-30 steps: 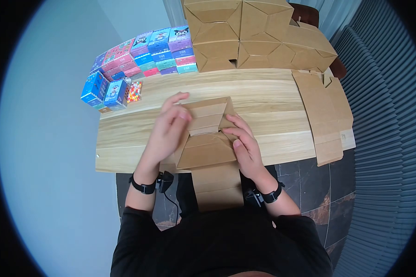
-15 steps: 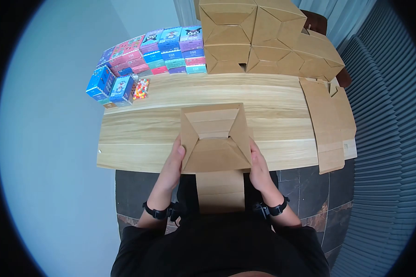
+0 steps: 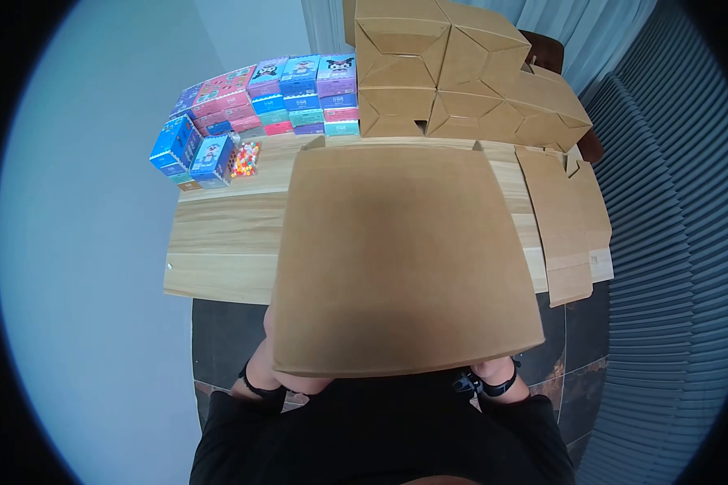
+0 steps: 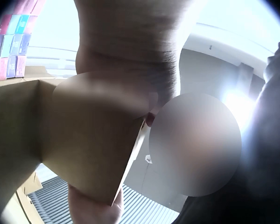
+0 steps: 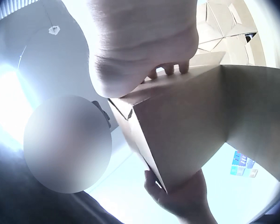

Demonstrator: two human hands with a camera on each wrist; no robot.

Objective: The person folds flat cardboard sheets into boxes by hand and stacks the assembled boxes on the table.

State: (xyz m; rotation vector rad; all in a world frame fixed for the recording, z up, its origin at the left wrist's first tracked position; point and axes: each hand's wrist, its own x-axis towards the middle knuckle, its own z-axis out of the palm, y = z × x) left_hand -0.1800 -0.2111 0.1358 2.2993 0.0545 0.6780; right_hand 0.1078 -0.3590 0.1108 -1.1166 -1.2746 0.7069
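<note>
A brown cardboard box is raised close to the head camera, its broad plain side hiding most of both hands. In the right wrist view the left hand grips the far edge of the box, thumb on one side. The right hand holds the opposite end there, with several fingertips bent against the cardboard. From the left wrist, the left hand is at the top of the box, its fingers mostly hidden, and the right hand is at the bottom edge.
Assembled cardboard boxes are stacked at the back of the wooden table. Colourful small boxes stand back left, near a bag of coloured beads. Flat cardboard lies on the right.
The box has been lifted towards the head camera and turned, so a plain side shows in place of the folded end. Both hands have moved back towards the body with it.
</note>
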